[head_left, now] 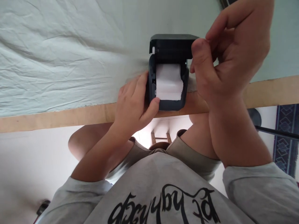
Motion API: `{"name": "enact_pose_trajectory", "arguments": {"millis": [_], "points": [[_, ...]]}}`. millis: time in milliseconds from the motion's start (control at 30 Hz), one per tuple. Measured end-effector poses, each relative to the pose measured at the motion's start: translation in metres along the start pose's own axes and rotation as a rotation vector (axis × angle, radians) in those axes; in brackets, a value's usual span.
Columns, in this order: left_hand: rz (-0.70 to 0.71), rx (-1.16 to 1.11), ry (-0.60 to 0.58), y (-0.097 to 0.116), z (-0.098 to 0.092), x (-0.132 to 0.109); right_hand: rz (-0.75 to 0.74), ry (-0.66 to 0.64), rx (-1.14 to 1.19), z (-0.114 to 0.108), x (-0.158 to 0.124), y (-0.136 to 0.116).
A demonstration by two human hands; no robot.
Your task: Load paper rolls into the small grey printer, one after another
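Observation:
A small dark printer (170,105) stands at the table's front edge with its black lid (174,43) raised. White paper (169,81) lies inside the open compartment, its right edge uneven. My left hand (134,104) rests against the printer's left side, thumb on the front rim near the paper's lower corner and the fingers partly behind the body. At the right end of the lid, my right hand (224,56) has its thumb and bent fingers closed on the lid's corner.
A pale green cloth (70,62) with creases covers the table, whose wooden edge (58,116) runs across the view. A dark object (225,3) lies at the top right. Below are my legs, a stool (161,144) and a patterned blue mat (283,146).

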State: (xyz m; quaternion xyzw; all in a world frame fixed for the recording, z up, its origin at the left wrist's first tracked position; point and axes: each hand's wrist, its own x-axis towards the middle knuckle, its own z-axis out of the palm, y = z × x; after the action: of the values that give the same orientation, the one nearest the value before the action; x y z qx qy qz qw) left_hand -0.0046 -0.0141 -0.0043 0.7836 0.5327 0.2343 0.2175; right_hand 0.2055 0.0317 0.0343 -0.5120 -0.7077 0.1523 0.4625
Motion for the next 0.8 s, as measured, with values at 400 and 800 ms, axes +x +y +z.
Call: {"name": "enact_pose_trajectory", "arguments": {"millis": [400,800], "points": [[-0.015,-0.005,0.013,0.003,0.001,0.001,0.091,-0.444,-0.373,0.001,0.020,-0.002],[0.061,-0.074,0.056,-0.002,0.003,-0.002,0.005,-0.772,-0.572,0.006,0.046,-0.004]]}}
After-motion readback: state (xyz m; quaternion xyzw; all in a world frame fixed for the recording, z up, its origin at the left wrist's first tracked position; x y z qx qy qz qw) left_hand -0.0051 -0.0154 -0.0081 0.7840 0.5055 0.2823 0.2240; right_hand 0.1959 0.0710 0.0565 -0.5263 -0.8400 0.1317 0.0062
